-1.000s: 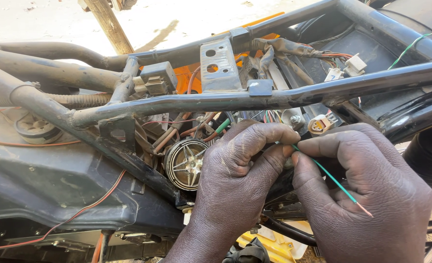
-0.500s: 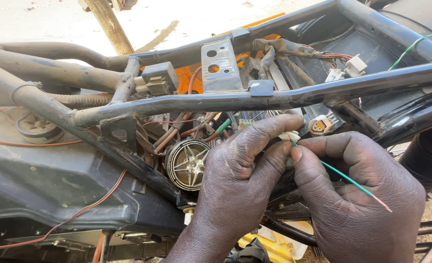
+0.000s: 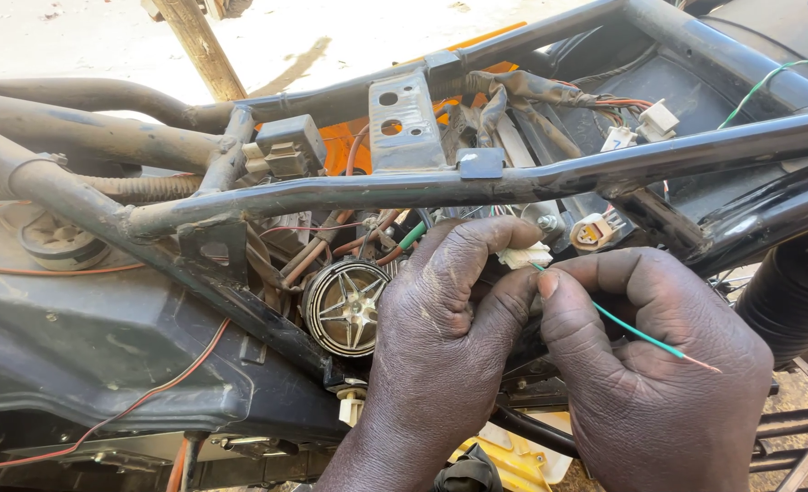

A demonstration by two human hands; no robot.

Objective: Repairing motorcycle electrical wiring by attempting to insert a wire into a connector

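My left hand (image 3: 440, 337) pinches a small white plastic connector (image 3: 524, 256) between thumb and forefinger, just below the black frame tube (image 3: 477, 187) of a stripped motorcycle. My right hand (image 3: 650, 374) touches it from the right and grips a thin green wire (image 3: 641, 333) whose near end meets the connector. The wire's bare tip sticks out to the lower right over my right hand. A round black horn with a silver star face (image 3: 342, 307) sits just left of my left hand.
Bundled wires and other white connectors (image 3: 595, 231) hang behind the frame tube, with more plugs (image 3: 656, 119) at the upper right. A red-brown wire (image 3: 149, 392) runs over the dark plastic panel at the left. A ribbed black hose (image 3: 791, 292) is at the right edge.
Both hands have shifted slightly up and together. The white connector has come into view between my left fingers, and the green wire's end now sits at it.
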